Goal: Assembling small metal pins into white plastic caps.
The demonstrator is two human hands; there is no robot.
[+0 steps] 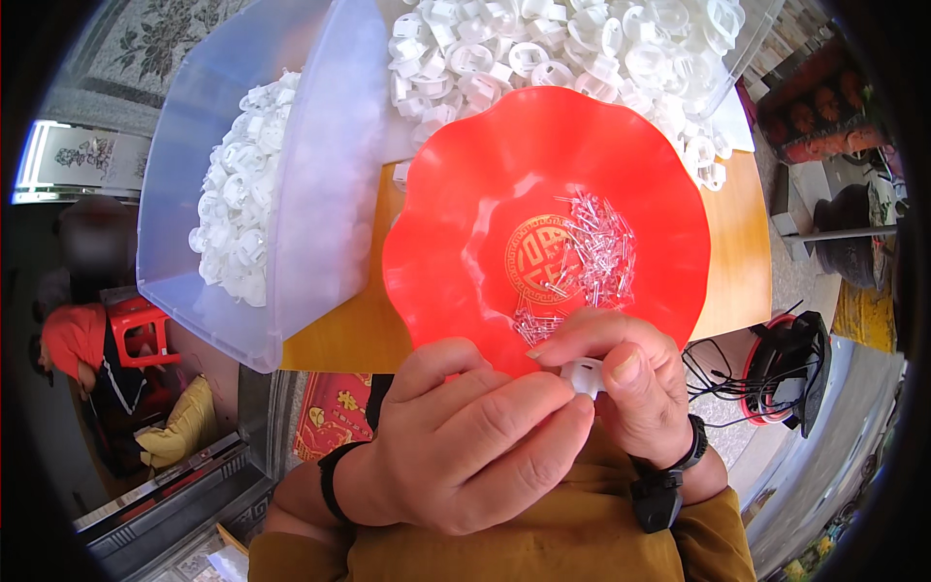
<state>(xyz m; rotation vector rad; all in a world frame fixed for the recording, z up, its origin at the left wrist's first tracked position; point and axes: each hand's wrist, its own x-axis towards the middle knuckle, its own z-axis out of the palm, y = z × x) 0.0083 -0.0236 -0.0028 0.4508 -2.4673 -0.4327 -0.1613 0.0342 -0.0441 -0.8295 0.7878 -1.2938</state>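
My left hand (465,441) and my right hand (621,373) meet just in front of me, fingers pinched together around one small white plastic part (585,373). Only a bit of that part shows between the fingertips. Directly beyond the hands lies a red wavy-edged plastic dish (456,242) with a gold emblem, holding a loose pile of small clear pins (592,252) with thin metal legs. Both wrists wear black bands, and my sleeves are mustard yellow.
A clear plastic tub (320,194) at the left holds many white round plastic parts (233,209). More white parts (543,44) are heaped beyond the dish on the wooden table (737,242). A red stool (136,330) and a person sit lower left; cables and a black device (790,364) lie at right.
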